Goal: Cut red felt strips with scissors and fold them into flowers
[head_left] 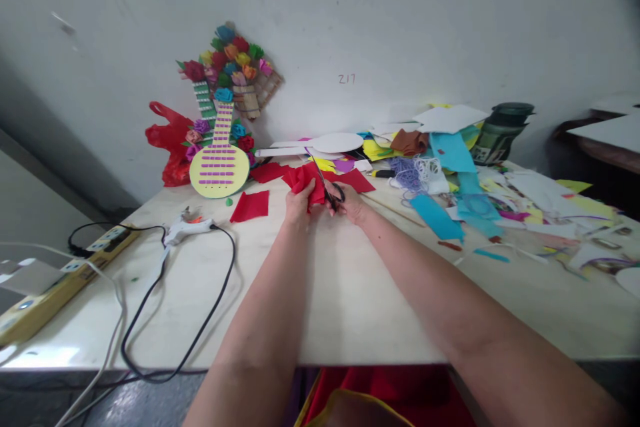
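Observation:
Near the middle of the table, my left hand [299, 205] is closed on a folded piece of red crepe paper [304, 178]. My right hand [350, 204] grips a pair of dark-handled scissors [336, 196], whose blades point up and away along the right edge of that red paper. The two hands are close together. A loose red square [250, 206] lies flat to the left of my left hand. More red paper [356, 180] lies behind my right hand, and another red sheet [270, 172] is behind the square.
At the left lie a white glue gun [189, 228] with a looping black cord and a yellow power strip [50, 295]. A paper guitar [220, 170] with flowers leans on the wall. Paper scraps [530, 197], yarn [411, 175] and a green bottle [501, 133] crowd the right.

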`<state>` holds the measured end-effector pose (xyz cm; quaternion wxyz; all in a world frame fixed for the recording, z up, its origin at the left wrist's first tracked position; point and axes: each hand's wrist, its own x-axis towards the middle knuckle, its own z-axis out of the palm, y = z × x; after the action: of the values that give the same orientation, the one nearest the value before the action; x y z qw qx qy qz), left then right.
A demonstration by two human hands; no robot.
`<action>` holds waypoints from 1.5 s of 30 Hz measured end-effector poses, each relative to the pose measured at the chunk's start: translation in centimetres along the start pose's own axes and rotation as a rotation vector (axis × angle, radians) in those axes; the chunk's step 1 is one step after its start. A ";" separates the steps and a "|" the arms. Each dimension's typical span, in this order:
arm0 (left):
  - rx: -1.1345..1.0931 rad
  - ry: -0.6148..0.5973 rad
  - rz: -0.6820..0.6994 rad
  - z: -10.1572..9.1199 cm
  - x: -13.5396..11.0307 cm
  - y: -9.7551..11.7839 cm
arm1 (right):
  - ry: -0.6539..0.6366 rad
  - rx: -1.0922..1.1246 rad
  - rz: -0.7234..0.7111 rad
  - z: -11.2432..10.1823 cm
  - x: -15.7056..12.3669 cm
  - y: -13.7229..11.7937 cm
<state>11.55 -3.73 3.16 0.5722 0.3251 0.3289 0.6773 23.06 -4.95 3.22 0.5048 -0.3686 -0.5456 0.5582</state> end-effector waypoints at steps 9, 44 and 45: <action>0.009 0.028 -0.013 0.3 -0.1 0.1 | 0.022 0.063 -0.035 0.0 0.4 0.5; 0.027 -0.002 -0.012 -0.2 0.6 -0.5 | 0.008 0.018 -0.053 -0.1 0.3 0.2; 0.030 -0.005 -0.012 -0.2 0.6 -0.5 | 0.009 0.028 -0.057 -0.1 0.3 0.2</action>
<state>11.56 -3.06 2.63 0.5721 0.3333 0.3394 0.6682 23.02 -4.61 3.09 0.5281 -0.3483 -0.5457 0.5496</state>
